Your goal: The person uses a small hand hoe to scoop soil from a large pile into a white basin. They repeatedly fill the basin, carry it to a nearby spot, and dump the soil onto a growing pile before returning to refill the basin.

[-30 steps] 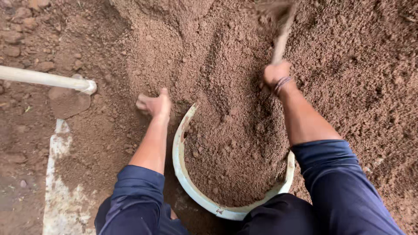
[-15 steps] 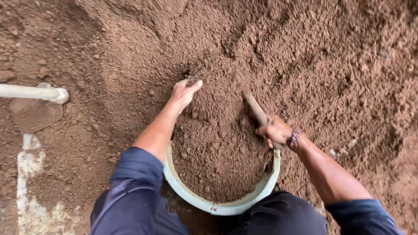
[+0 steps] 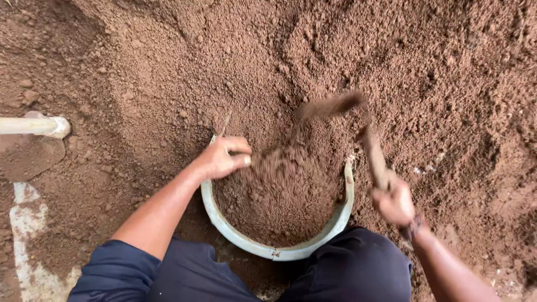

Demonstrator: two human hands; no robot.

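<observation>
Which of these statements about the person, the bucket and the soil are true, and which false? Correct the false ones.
1. The left hand rests at the rim of the bucket. True.
2. The bucket is empty. False: it holds brown soil.
3. The right hand grips a soil-covered tool. True.
4. A pale handle lies at the right edge of the view. False: it lies at the left edge.

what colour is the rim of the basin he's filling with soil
Pale grey-white, smeared with brown soil; the basin rim shows best in the head view, the only one.
</observation>
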